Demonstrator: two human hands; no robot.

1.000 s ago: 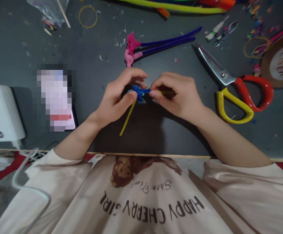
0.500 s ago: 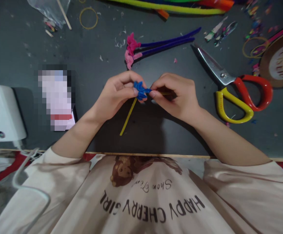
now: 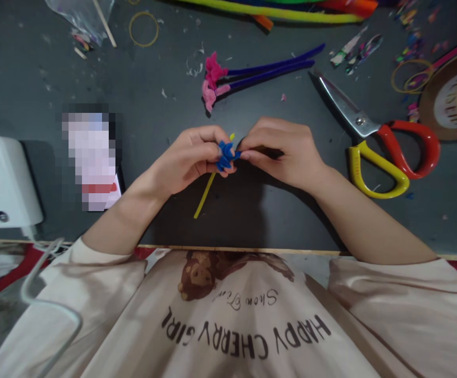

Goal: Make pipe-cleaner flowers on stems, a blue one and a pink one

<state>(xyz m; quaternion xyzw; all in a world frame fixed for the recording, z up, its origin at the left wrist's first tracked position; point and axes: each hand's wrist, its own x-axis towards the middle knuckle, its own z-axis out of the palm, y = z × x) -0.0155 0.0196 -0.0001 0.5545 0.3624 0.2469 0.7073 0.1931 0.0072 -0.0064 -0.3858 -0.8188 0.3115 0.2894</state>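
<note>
Between the fingers of my left hand (image 3: 195, 152) is a small blue pipe-cleaner flower (image 3: 226, 156) with several bent petals. My right hand (image 3: 283, 152) pinches the short blue end that sticks out on the flower's right side. A thin yellow stem (image 3: 205, 197) slants down below my left hand, and a bit of yellow shows above the flower; whether it is joined to the flower is hidden by my fingers. Just beyond my hands lie two pipe-cleaner flowers, one dark pink (image 3: 215, 71) and one light pink (image 3: 209, 94), both on dark blue stems.
Scissors (image 3: 360, 123) with red and yellow handles lie to the right, beside a ribbon spool (image 3: 429, 100). Coloured pipe cleaners (image 3: 291, 13) stretch along the far side. On the left are a phone (image 3: 94, 157), a white corded device (image 3: 6, 181) and a rubber band (image 3: 144, 29).
Both hands have shifted slightly, and the blue flower has turned and dropped a little between them. A yellow tip now shows above it. Things on the table stay put.
</note>
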